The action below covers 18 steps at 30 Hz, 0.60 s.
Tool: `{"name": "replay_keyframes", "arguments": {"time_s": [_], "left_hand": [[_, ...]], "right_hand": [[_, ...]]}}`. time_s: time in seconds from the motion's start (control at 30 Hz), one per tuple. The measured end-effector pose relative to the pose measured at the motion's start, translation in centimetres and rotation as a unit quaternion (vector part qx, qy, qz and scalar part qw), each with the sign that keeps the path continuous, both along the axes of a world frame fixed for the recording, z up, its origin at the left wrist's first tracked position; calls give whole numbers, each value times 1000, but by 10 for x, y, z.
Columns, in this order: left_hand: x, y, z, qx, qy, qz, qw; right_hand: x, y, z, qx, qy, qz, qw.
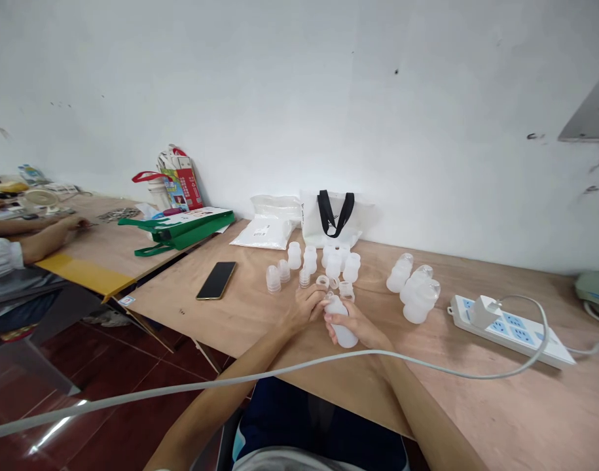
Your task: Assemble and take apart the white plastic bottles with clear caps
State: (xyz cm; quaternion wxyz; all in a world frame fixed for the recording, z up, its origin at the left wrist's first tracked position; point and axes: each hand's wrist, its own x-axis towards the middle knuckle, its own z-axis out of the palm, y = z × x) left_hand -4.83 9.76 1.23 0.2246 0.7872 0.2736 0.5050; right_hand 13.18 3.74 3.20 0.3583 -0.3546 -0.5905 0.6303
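Note:
My right hand [359, 325] is wrapped around a small translucent white baby bottle [347, 336], tilted with its neck toward my left hand. At the bottle's neck, the fingers of my left hand [308, 305] are closed; what they pinch is hidden. Just beyond my hands lie pale screw rings [322, 280] and another ring-like part [346, 290]. Several open-topped bottles [351, 267] stand behind them. To the left are clear domed caps [273, 279]. On the right, several bottles with domed caps [421, 301] are grouped together.
A phone [216, 280] lies on the left. White plastic packages [264, 233] and a white bag with black handles [311, 222] rest by the wall. A power strip [512, 330] sits right; its cable [279, 368] crosses before me. A green bag [191, 230] and a co-worker's arm [44, 239] are farther left.

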Motion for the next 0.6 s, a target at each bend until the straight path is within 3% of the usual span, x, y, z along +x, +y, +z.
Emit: {"name": "replay_keyframes", "arguments": {"time_s": [0.17,0.37,0.6], "left_hand": [[7,1,6,-65,-151,62,984],[-1,3,25,-215,-259,-16,942],[-20,-1,33,-398,-334,-91,850]], "right_hand": [[-2,0,-6,-32,-40,11,999],[-3,3,-9,-20,-32,-10,999],[-6,2,-5,-28,-37,-21,999]]}}
